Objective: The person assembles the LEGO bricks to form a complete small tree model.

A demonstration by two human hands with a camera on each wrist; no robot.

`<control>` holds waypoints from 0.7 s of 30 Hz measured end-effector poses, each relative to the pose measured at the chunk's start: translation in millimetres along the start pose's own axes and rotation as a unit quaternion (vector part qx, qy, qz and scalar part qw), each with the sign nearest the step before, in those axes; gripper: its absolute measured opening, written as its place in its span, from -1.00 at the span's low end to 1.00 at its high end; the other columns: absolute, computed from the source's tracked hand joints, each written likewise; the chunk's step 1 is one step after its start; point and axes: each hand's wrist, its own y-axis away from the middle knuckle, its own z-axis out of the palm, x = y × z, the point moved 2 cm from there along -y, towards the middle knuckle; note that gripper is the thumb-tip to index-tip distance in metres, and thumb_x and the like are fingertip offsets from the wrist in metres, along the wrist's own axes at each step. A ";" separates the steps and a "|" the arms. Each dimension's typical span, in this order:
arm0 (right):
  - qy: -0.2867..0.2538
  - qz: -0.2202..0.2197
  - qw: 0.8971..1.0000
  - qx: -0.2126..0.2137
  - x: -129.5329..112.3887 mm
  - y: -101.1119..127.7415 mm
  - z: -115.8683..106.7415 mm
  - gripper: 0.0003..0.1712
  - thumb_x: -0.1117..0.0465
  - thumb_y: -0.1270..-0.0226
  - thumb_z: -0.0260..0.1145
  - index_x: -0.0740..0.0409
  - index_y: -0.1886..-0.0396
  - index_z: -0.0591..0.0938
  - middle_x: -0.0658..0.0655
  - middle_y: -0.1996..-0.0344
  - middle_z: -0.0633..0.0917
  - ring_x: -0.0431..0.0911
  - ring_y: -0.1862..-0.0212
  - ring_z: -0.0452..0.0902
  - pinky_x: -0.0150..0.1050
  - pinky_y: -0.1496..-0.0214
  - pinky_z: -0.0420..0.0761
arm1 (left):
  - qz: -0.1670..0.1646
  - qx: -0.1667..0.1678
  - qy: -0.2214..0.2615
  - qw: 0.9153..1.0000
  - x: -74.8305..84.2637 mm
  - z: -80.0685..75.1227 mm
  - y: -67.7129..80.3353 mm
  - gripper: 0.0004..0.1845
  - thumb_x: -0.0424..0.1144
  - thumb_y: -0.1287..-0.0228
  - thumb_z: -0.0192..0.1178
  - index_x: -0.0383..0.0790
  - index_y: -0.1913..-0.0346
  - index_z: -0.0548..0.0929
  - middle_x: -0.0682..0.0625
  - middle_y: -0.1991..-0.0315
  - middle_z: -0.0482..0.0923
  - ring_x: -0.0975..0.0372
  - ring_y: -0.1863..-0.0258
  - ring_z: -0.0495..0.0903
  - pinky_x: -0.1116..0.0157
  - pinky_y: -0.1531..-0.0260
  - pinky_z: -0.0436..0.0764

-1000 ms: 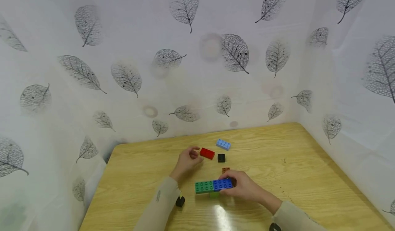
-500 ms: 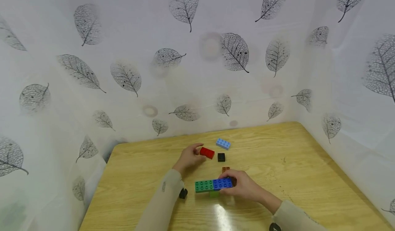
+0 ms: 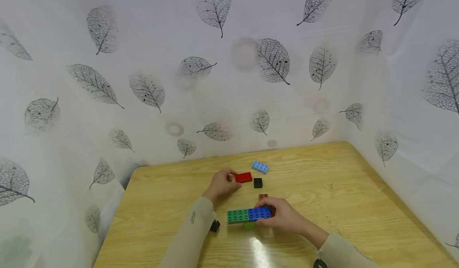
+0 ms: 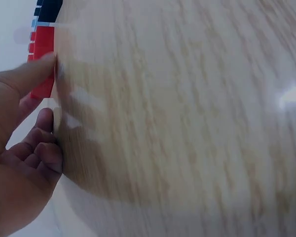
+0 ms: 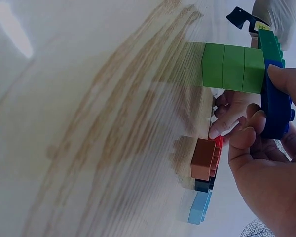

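Observation:
My left hand [image 3: 221, 183] pinches the near end of a red building brick [image 3: 244, 177] on the table; in the left wrist view the thumb lies across the brick's side [image 4: 44, 42]. My right hand [image 3: 283, 216] grips a blue building brick [image 3: 263, 213] between thumb and fingers. End to end with it lies a dark green brick [image 3: 238, 216]. Both form a bar on top of a light green column [image 5: 233, 67] of several stacked bricks, which stands upright on the table.
Just behind the bar sits a brown-orange brick [image 3: 263, 196], partly covered by my right hand. Farther back are a small black brick [image 3: 257, 182] and a light blue brick [image 3: 259, 167]. A leaf-print curtain [image 3: 222, 81] borders the wooden table [image 3: 161, 204].
My left hand has reached forward and right and closed on the red brick, which has turned and shifted slightly right. The right hand and the bar have stayed put.

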 end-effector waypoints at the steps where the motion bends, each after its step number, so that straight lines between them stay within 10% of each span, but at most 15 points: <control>1: 0.000 0.002 1.000 -0.001 0.0 0.0 -0.1 -0.61 -0.04 -0.31 0.57 -0.16 -0.09 0.70 -0.01 0.00 0.71 -0.17 0.04 0.59 -0.35 0.02 0.57 | -0.002 0.002 -0.001 1.000 0.3 0.6 0.2 -0.57 -0.08 -0.23 0.54 -0.08 -0.12 0.70 0.00 0.30 0.51 0.16 0.30 0.45 0.21 0.26 0.43; 21: 0.005 0.007 1.000 -0.006 0.2 -1.6 -1.2 -0.60 -0.05 -0.32 0.56 -0.19 -0.10 0.70 -0.01 -0.02 0.71 -0.11 0.00 0.57 -0.33 -0.01 0.54 | 0.068 -0.016 0.014 0.997 2.1 -23.4 25.7 -0.59 -0.05 -0.22 0.54 -0.08 -0.07 0.70 0.01 0.20 0.67 0.20 0.22 0.57 0.27 0.19 0.59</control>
